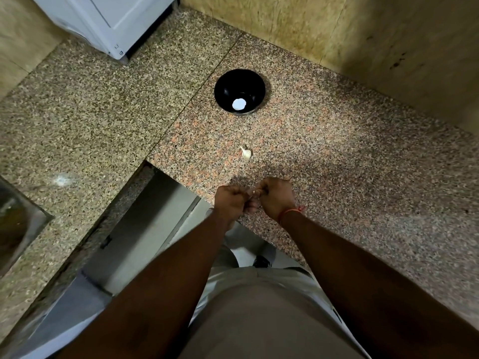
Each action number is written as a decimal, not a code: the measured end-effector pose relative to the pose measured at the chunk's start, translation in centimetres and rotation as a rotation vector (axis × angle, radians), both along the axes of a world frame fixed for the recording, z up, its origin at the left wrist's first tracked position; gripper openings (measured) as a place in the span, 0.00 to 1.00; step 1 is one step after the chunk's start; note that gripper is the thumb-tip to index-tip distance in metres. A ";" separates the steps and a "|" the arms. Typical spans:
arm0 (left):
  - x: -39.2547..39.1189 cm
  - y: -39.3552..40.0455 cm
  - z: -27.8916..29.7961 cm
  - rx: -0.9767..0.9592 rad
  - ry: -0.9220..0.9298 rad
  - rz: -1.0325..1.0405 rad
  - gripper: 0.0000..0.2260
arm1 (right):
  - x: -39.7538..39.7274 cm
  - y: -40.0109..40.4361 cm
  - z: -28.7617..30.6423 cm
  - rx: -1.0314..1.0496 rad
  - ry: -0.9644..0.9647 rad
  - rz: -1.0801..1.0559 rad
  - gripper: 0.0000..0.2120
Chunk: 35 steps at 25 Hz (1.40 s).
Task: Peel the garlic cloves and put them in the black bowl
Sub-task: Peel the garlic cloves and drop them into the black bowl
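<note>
Landmark: black bowl [239, 91], standing on the granite tabletop [337, 151].

Both hands meet at the tabletop's near edge, well apart from the bowl on the person's side. Left hand [229, 199] and right hand [276, 196] are curled, knuckles up, and touch each other. A pale sliver of garlic clove [252, 195] shows between them; fingers of both hands appear to pinch it. Exact finger placement is hidden under the knuckles. Red thread [291, 212] on the right wrist.

A second clove [246, 153], skin and tip on, lies alone on the tabletop between the bowl and the hands, nearer the hands.

Bowl contents: only a bright white round patch at the bottom. Cannot tell if it is a reflection or an object; no clove clearly inside.

Judgement on progress: early. Peeling of the held clove looks under way, nothing confirmed delivered. Left: finish this clove, carry it to the bowl, then peel and place the loose one.
</note>
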State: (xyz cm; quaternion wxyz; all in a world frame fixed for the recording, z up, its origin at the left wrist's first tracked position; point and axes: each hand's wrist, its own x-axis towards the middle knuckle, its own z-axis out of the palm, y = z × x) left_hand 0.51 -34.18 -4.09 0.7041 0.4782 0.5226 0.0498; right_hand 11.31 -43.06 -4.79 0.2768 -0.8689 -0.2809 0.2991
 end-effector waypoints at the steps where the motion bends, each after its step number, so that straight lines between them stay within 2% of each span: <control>1: -0.1 0.1 0.1 0.005 -0.004 -0.009 0.07 | 0.0 0.1 0.1 0.002 0.005 -0.003 0.06; 6: -0.5 0.3 -0.4 0.133 0.045 -0.031 0.09 | -0.7 0.6 0.4 -0.007 -0.061 0.039 0.10; 10: -0.7 0.4 -0.3 0.205 0.018 -0.081 0.10 | -0.4 0.9 0.2 -0.006 0.004 0.010 0.10; 16: -1.0 1.7 -0.6 0.205 0.028 -0.145 0.11 | -0.3 1.0 -0.2 0.111 0.069 0.025 0.09; 20: -0.6 1.6 -0.4 0.195 0.015 -0.182 0.09 | -0.2 0.8 0.0 0.194 0.231 -0.122 0.11; 24: -1.2 1.6 -0.5 0.155 -0.056 -0.146 0.07 | -0.4 0.6 -0.2 0.236 0.423 -0.264 0.07; 29: -1.6 1.9 -0.4 0.073 -0.101 0.012 0.05 | -0.9 0.9 -0.7 0.307 0.611 -0.425 0.06; 32: -1.5 2.1 -0.2 0.033 -0.061 0.046 0.04 | -1.1 0.9 -0.7 0.327 0.619 -0.410 0.06; 35: -1.6 2.3 -0.1 0.037 -0.036 0.047 0.04 | -1.1 0.8 -0.2 0.312 0.541 -0.314 0.06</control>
